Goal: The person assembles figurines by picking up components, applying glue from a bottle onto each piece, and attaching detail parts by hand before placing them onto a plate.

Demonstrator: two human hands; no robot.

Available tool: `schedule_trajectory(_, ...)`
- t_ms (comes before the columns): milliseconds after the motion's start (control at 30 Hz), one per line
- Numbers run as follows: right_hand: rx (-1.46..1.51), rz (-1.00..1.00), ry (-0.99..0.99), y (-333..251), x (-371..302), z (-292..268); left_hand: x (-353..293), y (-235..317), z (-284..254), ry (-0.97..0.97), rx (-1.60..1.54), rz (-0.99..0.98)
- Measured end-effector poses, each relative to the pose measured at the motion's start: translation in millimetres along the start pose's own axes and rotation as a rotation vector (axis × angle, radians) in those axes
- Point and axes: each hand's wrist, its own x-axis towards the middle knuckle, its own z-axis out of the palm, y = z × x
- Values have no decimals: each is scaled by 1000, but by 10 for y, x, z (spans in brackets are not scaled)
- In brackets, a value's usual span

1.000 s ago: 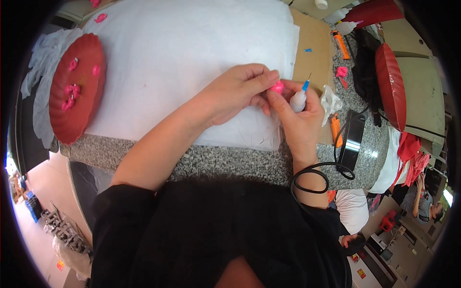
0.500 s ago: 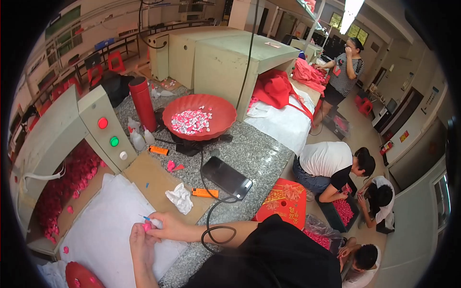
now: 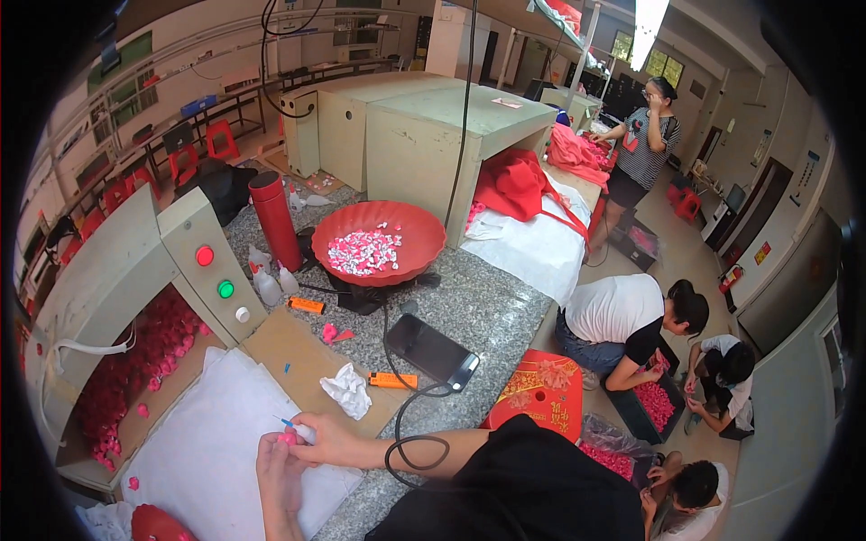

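**Two hands on a small pink piece at the near edge of the counter**

Nearest, at the bottom left, the left hand (image 3: 278,469) and the right hand (image 3: 327,440) meet over a white sheet (image 3: 194,451) spread on the counter (image 3: 487,307). The left fingers pinch a small pink piece (image 3: 288,438), which sits between both hands just above the sheet. The right fingers are closed around a small white glue bottle (image 3: 302,432) with a blue tip that points left, touching or almost touching the pink piece. A black cable (image 3: 410,433) loops beside the right forearm.

Just beyond the hands lie a crumpled white tissue (image 3: 346,390) and an orange cutter (image 3: 391,380), with a black flat device (image 3: 433,352) to their right at the cable's far end. At the near left corner the rim of a red tray (image 3: 153,525) shows.

Further off, a second orange cutter (image 3: 307,305) and several squeeze bottles (image 3: 267,287) stand near a red cylinder (image 3: 275,219). A large red bowl (image 3: 424,234) of pink and white pieces sits in the middle of the counter. To the left, a beige control box (image 3: 212,261) carries a red, a green and a white button, and beside it a bin (image 3: 135,361) holds many pink pieces.

On the right, people crouch on the floor over pink pieces, and another person stands far off by red cloth (image 3: 519,176).
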Motion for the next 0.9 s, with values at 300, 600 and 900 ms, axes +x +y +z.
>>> schedule_trajectory(300, -96, -85, -5, 55, 29, -36, 26, -49, -75, 27, -12, 71)
schedule_trajectory(600, -48, 60, -17, -44, -30, -59, -31, -63, -23, 131, 105, 99)
schedule_trajectory(900, 248, 215, -81, -183, 47, -140, 62, 22, -2, 63, 228, 64)
